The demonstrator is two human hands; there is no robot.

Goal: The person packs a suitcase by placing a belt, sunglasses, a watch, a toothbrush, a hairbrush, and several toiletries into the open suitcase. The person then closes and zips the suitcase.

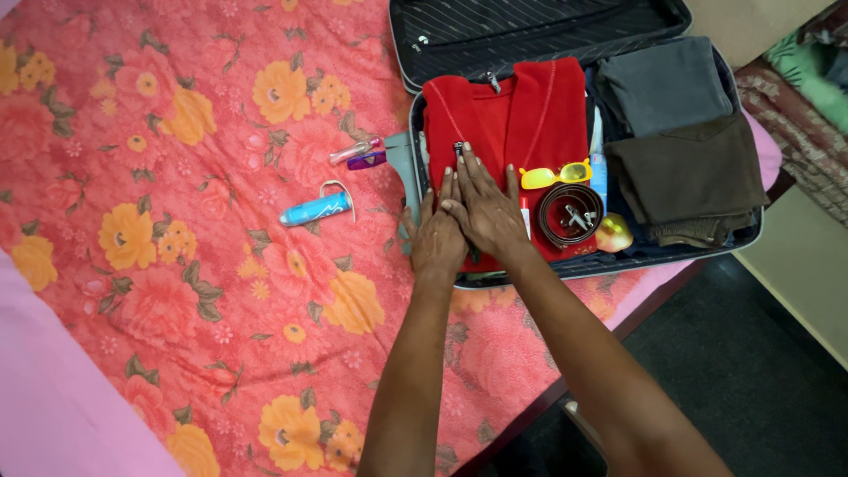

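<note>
A: Now, what lies left of centre?

B: One blue tube (pixel 315 209) and one small pink-capped bottle (pixel 357 154) on the floral red bedspread (pixel 159 247).

A: And the hands?

B: Left hand (pixel 436 237) and right hand (pixel 486 212), flat and released, press the red zip-up fleece jacket (pixel 503 115) at centre, inside the open dark suitcase (pixel 530 26). Best press evenly, I'd say.

A: Further right?

B: One pair of yellow sunglasses (pixel 555 175), one coiled brown belt (pixel 570 215), two folded dark garments (pixel 680 132).
</note>
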